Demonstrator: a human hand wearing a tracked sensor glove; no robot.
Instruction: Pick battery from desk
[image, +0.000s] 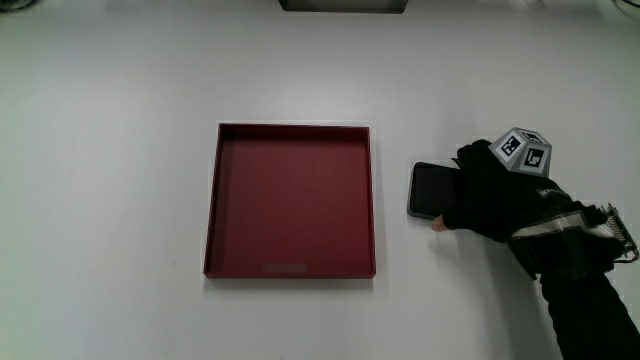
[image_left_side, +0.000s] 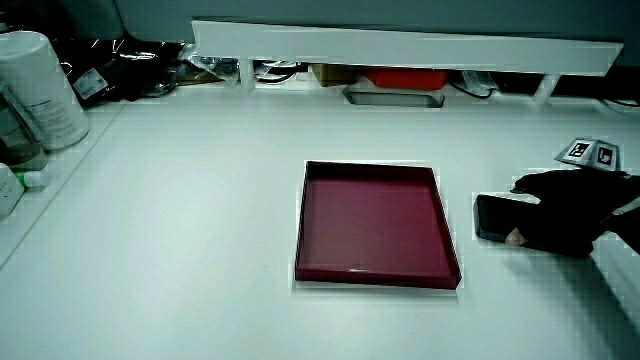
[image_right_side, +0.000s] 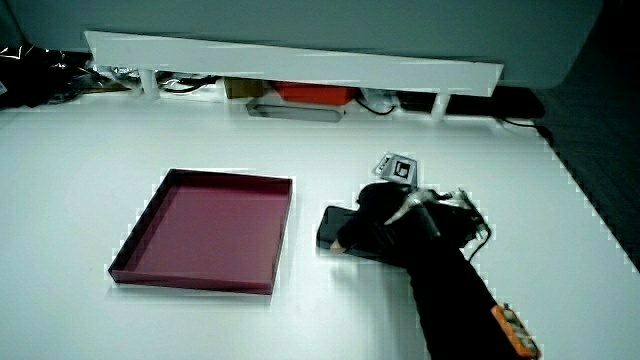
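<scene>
The white table (image: 120, 200) carries a red tray (image: 290, 268) (shallow) with a black battery (image: 428, 188) beside it.

Black glove on the hand (image: 497, 195), fingertips cut away. A pale cube (image: 522, 151) sits on its back, black-and-white square markers on 2 visible faces. Grey-white strap at the wrist, black sleeve on the forearm (image: 590, 315).

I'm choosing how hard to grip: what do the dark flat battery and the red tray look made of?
Battery: apparently smooth hard plastic casing, dark, faintly glossy, rounded corners. Red tray: thin stiff walls with a matte, even surface, likely plastic or coated card; the look leaves it open.
</scene>
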